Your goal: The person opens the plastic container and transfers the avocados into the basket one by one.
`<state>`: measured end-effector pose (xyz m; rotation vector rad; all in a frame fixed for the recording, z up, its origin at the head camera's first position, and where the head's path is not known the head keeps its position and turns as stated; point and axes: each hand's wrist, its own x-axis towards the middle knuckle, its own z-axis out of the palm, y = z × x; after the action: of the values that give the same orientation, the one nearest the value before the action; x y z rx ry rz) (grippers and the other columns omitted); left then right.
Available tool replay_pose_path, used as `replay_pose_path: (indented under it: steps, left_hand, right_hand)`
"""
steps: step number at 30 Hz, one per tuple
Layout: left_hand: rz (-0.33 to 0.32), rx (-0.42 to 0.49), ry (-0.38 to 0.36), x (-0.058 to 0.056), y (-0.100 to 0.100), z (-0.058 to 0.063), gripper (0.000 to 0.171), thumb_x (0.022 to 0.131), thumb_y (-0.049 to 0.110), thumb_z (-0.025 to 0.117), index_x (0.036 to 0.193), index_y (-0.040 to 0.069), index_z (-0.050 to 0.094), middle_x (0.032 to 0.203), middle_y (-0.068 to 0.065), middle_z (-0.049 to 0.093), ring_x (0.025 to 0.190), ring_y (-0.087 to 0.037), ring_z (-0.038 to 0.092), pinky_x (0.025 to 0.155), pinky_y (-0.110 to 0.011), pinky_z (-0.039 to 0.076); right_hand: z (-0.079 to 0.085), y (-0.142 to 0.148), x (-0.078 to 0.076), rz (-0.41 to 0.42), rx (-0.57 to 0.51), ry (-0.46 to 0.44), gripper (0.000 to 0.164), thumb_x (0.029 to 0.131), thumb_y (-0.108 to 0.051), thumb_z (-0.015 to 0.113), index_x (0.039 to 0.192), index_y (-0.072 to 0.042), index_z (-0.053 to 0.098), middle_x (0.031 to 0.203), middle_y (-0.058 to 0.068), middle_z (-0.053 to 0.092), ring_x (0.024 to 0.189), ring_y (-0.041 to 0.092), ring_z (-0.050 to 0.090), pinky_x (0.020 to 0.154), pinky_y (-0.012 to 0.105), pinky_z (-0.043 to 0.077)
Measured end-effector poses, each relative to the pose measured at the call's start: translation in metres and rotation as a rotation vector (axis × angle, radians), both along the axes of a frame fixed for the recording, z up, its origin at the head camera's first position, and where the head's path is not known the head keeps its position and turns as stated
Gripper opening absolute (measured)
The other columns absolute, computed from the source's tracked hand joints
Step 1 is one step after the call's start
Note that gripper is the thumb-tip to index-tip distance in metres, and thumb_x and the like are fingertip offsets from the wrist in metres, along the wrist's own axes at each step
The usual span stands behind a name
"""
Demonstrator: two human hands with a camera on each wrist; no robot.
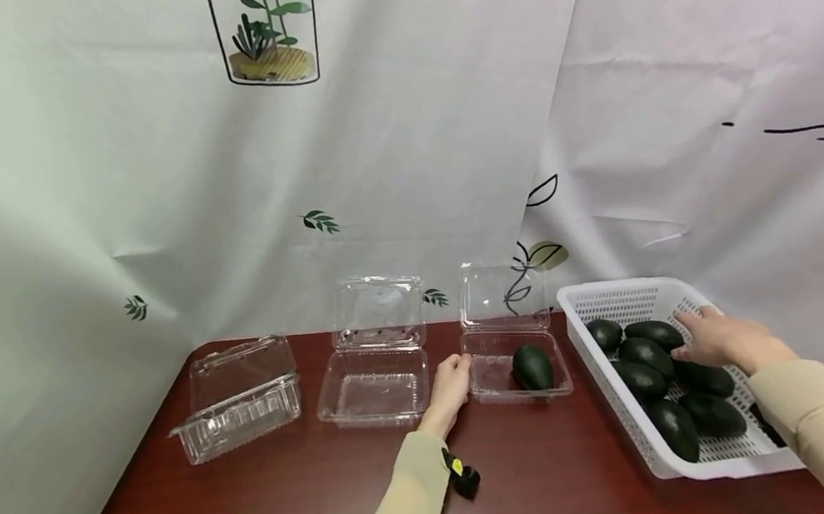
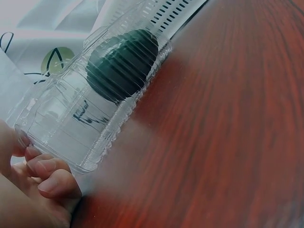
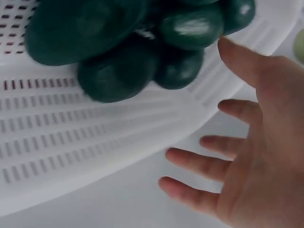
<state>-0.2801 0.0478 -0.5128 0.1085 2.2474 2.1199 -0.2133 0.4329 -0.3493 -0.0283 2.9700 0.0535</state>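
My left hand (image 1: 450, 387) pinches the left edge of a clear plastic clamshell box (image 1: 488, 376), which stands with its lid up. One dark green avocado (image 1: 532, 367) lies in that box's right side; the left wrist view shows the avocado (image 2: 122, 65) through the ribbed wall. At the right, my right hand (image 1: 722, 339) reaches over a white perforated basket (image 1: 609, 408) with its fingers spread and nothing in them. Several avocados (image 1: 675, 429) lie in the basket. In the right wrist view the thumb of the right hand (image 3: 266, 142) is close to an avocado (image 3: 192, 29); contact is unclear.
A second clear clamshell box (image 1: 374, 386), lid raised, stands left of my left hand. Farther left a third box (image 1: 240, 417) sits tilted, partly open. All stand on a dark red wooden table (image 1: 310, 502), with a white printed cloth (image 1: 400, 141) hanging behind.
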Motion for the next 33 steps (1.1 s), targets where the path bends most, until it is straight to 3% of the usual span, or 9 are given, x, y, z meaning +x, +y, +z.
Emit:
replay_pose_path:
  steps: [8, 17, 25, 33]
  left_hand:
    - [-0.01, 0.016, -0.039, 0.0, -0.002, 0.002, 0.035, 0.104, 0.026, 0.046, 0.071, 0.013, 0.04, 0.058, 0.002, 0.03, 0.045, -0.012, 0.029, 0.045, -0.025, 0.029]
    - [0.014, 0.0, -0.018, -0.001, -0.002, 0.003, 0.035, 0.102, 0.025, 0.048, 0.069, 0.014, 0.041, 0.057, 0.003, 0.032, 0.044, -0.01, 0.032, 0.043, -0.023, 0.03]
    - [0.047, 0.014, -0.029, -0.001, -0.006, 0.005, 0.035, 0.101, 0.022, 0.049, 0.068, 0.013, 0.043, 0.056, 0.003, 0.032, 0.043, -0.01, 0.032, 0.043, -0.023, 0.029]
    - [0.032, 0.052, -0.04, 0.0, -0.001, 0.004, 0.031, 0.099, 0.021, 0.05, 0.07, 0.009, 0.047, 0.057, 0.005, 0.034, 0.046, -0.008, 0.035, 0.047, -0.021, 0.033]
  right_hand:
    - [0.008, -0.053, -0.012, 0.145, 0.086, 0.198, 0.059, 0.09, -0.031, 0.064, 0.136, 0.002, 0.048, 0.135, 0.039, 0.037, 0.117, 0.059, 0.041, 0.077, 0.073, 0.04]
    - [0.003, -0.136, -0.026, 0.265, 0.082, 0.343, 0.049, 0.09, -0.029, 0.064, 0.133, -0.006, 0.053, 0.13, 0.027, 0.051, 0.113, 0.049, 0.051, 0.08, 0.069, 0.043]
    - [-0.019, -0.185, -0.028, 0.367, 0.042, 0.376, 0.048, 0.088, -0.032, 0.068, 0.13, -0.011, 0.058, 0.117, 0.017, 0.06, 0.105, 0.038, 0.059, 0.075, 0.061, 0.047]
    - [-0.047, -0.203, -0.031, 0.333, 0.05, 0.332, 0.05, 0.085, -0.039, 0.071, 0.124, -0.01, 0.06, 0.113, 0.017, 0.062, 0.102, 0.038, 0.059, 0.075, 0.06, 0.047]
